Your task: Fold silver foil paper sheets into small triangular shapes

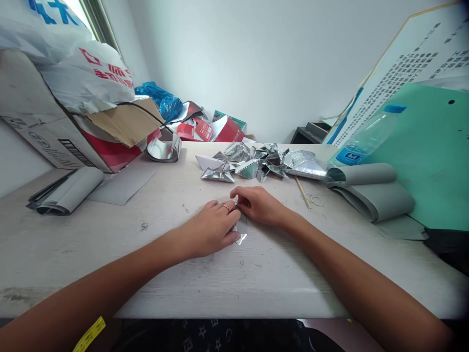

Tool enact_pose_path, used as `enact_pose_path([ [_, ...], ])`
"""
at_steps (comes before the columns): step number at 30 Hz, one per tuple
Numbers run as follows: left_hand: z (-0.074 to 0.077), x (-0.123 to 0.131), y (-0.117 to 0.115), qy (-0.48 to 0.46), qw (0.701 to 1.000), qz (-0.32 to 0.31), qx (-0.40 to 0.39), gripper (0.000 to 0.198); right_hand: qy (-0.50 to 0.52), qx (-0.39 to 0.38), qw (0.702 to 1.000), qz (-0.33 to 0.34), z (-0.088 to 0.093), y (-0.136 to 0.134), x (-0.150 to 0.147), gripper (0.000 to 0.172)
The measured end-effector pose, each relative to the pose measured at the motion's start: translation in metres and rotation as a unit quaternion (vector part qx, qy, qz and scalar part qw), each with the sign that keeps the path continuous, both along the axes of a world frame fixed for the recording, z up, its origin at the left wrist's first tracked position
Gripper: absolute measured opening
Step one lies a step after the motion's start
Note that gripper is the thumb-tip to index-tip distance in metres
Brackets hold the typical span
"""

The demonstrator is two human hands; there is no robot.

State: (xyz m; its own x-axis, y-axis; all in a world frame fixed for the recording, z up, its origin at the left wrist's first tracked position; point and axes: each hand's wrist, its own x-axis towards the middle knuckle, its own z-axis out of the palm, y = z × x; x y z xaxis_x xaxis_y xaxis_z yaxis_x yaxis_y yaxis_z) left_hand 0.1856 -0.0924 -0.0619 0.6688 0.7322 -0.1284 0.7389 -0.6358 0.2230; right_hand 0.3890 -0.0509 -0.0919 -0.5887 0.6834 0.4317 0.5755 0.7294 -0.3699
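Note:
A small piece of folded silver foil paper (241, 239) lies on the table between my hands, mostly covered by fingers. My left hand (210, 227), with a ring on one finger, is closed over it and presses it down; its thumb rests near the shiny lower tip. At the upper end, my right hand (262, 203) pinches the same piece between thumb and index finger. Just beyond the hands sits a pile of folded silver foil shapes (220, 172), with a flat silver packet (307, 165) at its right side.
A wooden stick (302, 192) and rubber bands (314, 199) lie right of my hands. Folded grey sheets (370, 193) and a plastic bottle (368, 134) stand by a green board (432, 161). On the left are more grey sheets (75, 189), a flat sheet (122, 188) and a cardboard box (40, 132).

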Motion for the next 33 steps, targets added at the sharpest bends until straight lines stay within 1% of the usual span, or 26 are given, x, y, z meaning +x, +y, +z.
enact_pose_path([
  [4,0.002,0.002,-0.001,0.001,1.000,0.018,-0.018,0.048,-0.020,0.014,1.000,0.009,0.001,0.000,0.000,0.016],
  [8,0.001,0.001,-0.002,-0.024,0.999,0.019,-0.010,0.049,-0.035,0.019,0.999,0.026,0.002,0.001,0.001,0.019],
  [11,-0.001,0.001,-0.003,-0.038,0.999,0.019,-0.001,0.051,-0.034,0.009,0.999,0.029,0.005,0.000,0.003,0.026],
  [16,-0.001,0.001,-0.005,-0.043,0.999,0.013,0.011,0.053,-0.046,-0.024,0.998,0.030,0.017,-0.004,0.009,0.040],
  [20,0.000,0.001,-0.005,-0.031,0.999,0.036,0.008,0.050,-0.057,-0.036,0.997,0.023,0.023,-0.005,0.011,0.044],
  [24,-0.002,0.001,-0.003,-0.034,0.999,0.020,0.000,0.053,-0.045,-0.053,0.997,0.022,0.022,-0.005,0.014,0.050],
  [26,-0.002,0.002,-0.002,-0.031,0.999,0.016,-0.001,0.055,-0.019,-0.072,0.997,0.016,0.020,-0.003,0.014,0.046],
  [28,-0.001,0.002,-0.003,-0.018,1.000,0.013,-0.005,0.053,0.030,-0.108,0.994,-0.001,0.018,-0.001,0.013,0.037],
  [31,0.000,0.002,-0.004,-0.001,1.000,0.004,-0.004,0.050,0.115,-0.178,0.977,-0.011,0.014,0.003,0.009,0.021],
  [33,0.001,0.003,-0.005,0.006,1.000,-0.003,-0.006,0.049,0.152,-0.207,0.966,-0.008,0.012,0.006,0.007,0.015],
])
